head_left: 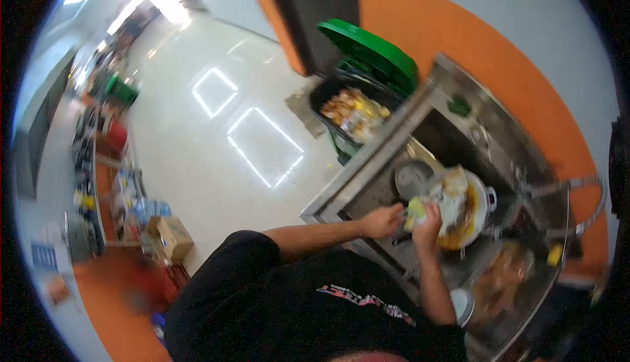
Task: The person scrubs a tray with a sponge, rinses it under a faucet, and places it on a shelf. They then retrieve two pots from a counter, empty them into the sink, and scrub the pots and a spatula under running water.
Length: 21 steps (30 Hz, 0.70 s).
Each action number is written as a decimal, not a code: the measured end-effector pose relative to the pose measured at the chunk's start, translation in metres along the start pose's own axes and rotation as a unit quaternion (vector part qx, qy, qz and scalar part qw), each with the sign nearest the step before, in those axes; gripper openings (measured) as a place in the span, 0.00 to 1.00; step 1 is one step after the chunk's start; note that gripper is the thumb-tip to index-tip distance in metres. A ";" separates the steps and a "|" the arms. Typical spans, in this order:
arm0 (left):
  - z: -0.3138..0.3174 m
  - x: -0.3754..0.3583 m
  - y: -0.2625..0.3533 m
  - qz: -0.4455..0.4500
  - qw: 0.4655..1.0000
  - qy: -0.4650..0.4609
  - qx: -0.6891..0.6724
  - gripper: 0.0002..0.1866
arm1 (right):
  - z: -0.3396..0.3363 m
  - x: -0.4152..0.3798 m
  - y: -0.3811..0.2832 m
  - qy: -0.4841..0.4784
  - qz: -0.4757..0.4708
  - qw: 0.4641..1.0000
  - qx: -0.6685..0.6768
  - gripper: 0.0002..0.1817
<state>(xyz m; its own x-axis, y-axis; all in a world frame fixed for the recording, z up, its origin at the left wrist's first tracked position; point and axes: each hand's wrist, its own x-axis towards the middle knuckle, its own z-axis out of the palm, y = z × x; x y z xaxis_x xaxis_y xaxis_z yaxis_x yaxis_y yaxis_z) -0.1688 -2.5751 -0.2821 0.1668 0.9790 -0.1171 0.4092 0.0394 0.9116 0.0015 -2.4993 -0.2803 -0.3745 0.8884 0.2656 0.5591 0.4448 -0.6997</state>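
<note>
Over the metal sink, my left hand [382, 221] is closed round a small object that I cannot make out. Just to its right, my right hand [427, 225] presses a yellow-green sponge [415, 212] against that object. Beyond my right hand, a white pot [482, 212] stands in the sink with orange-brown liquid and pale pieces in it. A round grey metal pan [413, 178] lies left of the pot.
A black bin [318, 93] with an open green lid [374, 50] holds food scraps beyond the sink. A curved faucet hose [594, 208] stands right. A plastic bag [504, 280] and white bowl [462, 304] are nearer. A cardboard box [172, 238] sits left.
</note>
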 end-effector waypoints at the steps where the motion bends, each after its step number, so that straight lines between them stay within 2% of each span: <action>1: 0.000 0.003 -0.009 -0.025 0.999 -0.032 0.010 0.18 | -0.003 -0.001 -0.009 -0.024 -0.006 1.000 0.015 0.18; 3: -0.007 -0.003 -0.005 -0.029 0.997 -0.064 0.020 0.17 | -0.016 0.012 -0.005 -0.031 -0.016 0.999 0.026 0.19; 5: -0.009 -0.014 0.010 -0.022 0.998 -0.062 0.009 0.16 | -0.027 0.027 0.045 0.031 0.003 0.994 -0.106 0.20; 8: -0.018 -0.018 0.023 -0.017 0.997 -0.077 -0.006 0.14 | -0.046 0.050 0.088 0.040 0.029 0.985 -0.164 0.21; 11: -0.018 -0.021 0.022 -0.009 0.997 -0.077 0.011 0.14 | -0.056 0.063 0.093 0.085 0.043 0.984 -0.147 0.21; 14: -0.013 -0.023 0.011 -0.026 0.995 -0.098 -0.013 0.15 | -0.056 0.069 0.079 0.079 0.124 0.968 -0.204 0.26; 15: -0.012 -0.023 0.012 -0.025 0.995 -0.092 -0.013 0.15 | -0.049 0.069 0.080 0.079 0.119 0.969 -0.204 0.26; 17: -0.013 -0.025 0.012 -0.035 0.997 -0.074 0.002 0.14 | -0.032 0.068 0.081 0.084 0.007 0.983 -0.163 0.29; 18: -0.016 -0.024 0.012 -0.034 0.997 -0.072 0.003 0.14 | -0.026 0.067 0.070 0.075 -0.078 0.977 -0.183 0.30; 19: -0.020 -0.024 0.011 -0.024 0.998 -0.060 -0.002 0.14 | -0.019 0.062 0.060 0.075 -0.079 0.977 -0.181 0.30; 21: -0.023 -0.030 0.008 -0.019 0.999 -0.047 -0.009 0.14 | -0.015 0.051 0.035 0.003 -0.066 0.954 -0.292 0.30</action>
<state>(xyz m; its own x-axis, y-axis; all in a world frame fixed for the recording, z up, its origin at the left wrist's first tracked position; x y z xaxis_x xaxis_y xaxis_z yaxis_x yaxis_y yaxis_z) -0.1906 -2.5991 -0.2621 0.2352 0.9539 -0.1867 0.4006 0.0799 0.9128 0.0129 -2.4364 -0.2812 -0.4668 0.8204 0.3302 0.8247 0.5386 -0.1724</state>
